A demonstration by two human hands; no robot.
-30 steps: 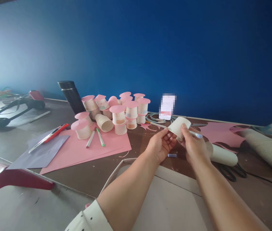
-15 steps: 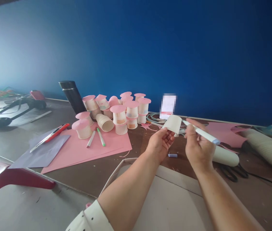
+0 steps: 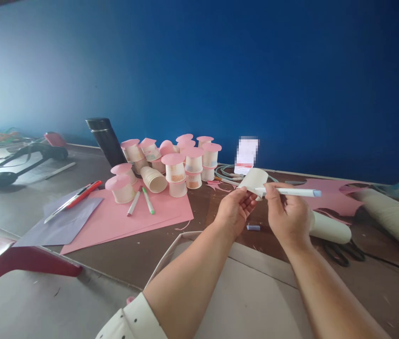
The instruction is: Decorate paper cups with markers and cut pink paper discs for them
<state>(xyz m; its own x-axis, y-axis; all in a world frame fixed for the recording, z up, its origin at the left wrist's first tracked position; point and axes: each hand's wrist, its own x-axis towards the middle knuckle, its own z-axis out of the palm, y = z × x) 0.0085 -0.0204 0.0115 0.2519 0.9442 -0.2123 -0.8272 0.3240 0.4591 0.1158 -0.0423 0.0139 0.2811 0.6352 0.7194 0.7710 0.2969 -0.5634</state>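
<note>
A white paper cup (image 3: 253, 180) is held tilted by my left hand (image 3: 233, 210), thumb and fingers closed on its near rim. My right hand (image 3: 289, 215) grips a white marker (image 3: 298, 192) that lies nearly level, its tip end at the cup's right side near the rim. Whether the tip touches the cup I cannot tell. On the table below my hands rests a small lilac marker cap (image 3: 253, 228). To the left, several paper cups topped with pink paper discs (image 3: 174, 160) stand, some stacked, around a nested stack of cups (image 3: 153, 180) on its side.
Pink paper sheets (image 3: 164, 214), a purple sheet (image 3: 82, 221), a red cutter knife (image 3: 85, 192) and two markers (image 3: 148, 201) lie left. A black flask (image 3: 107, 141) and a phone (image 3: 247, 155) stand behind. Right are cut pink paper (image 3: 326, 190) and long cup stacks (image 3: 393, 219). A cardboard box (image 3: 252, 292) is in front.
My right hand has moved slightly left with the marker, which has swung from a slant to nearly level, its tip end now lower on the cup. My left hand holds almost still.
</note>
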